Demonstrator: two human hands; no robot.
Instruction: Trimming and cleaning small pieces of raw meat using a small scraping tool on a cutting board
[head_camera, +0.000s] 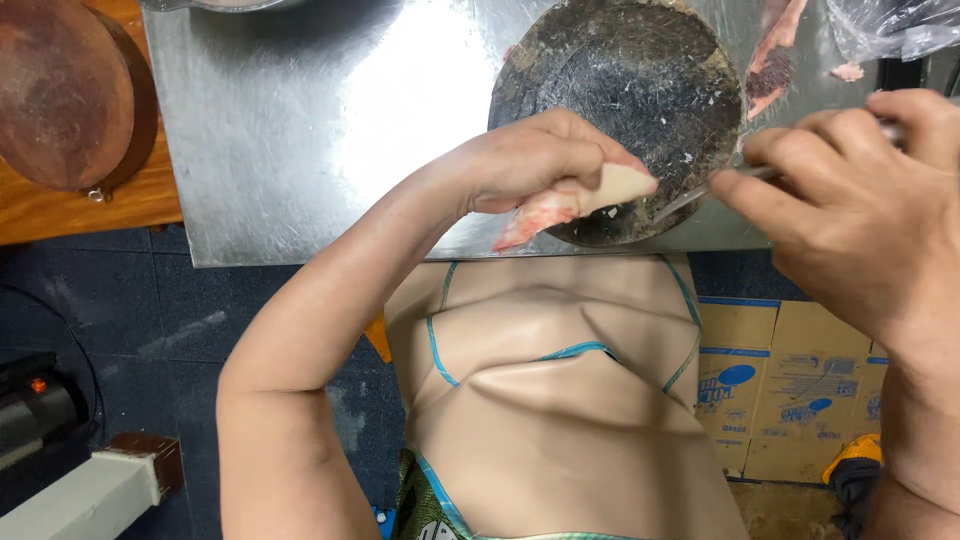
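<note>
Head view: the left hand pinches a pale fish piece over the near rim of a dark round board, its long axis slanting, pale end toward the right hand, whose fingers curl around a knife

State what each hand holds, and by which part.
The left hand holds a pale piece of meat by its upper end. The right hand holds a knife by the handle, hidden in its grip.

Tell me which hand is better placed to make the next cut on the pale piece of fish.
Right, probably. The right hand already holds the thin metal knife, its tip just beside the pale piece of fish, over the round dark chopping board. The left hand grips the fish.
</note>
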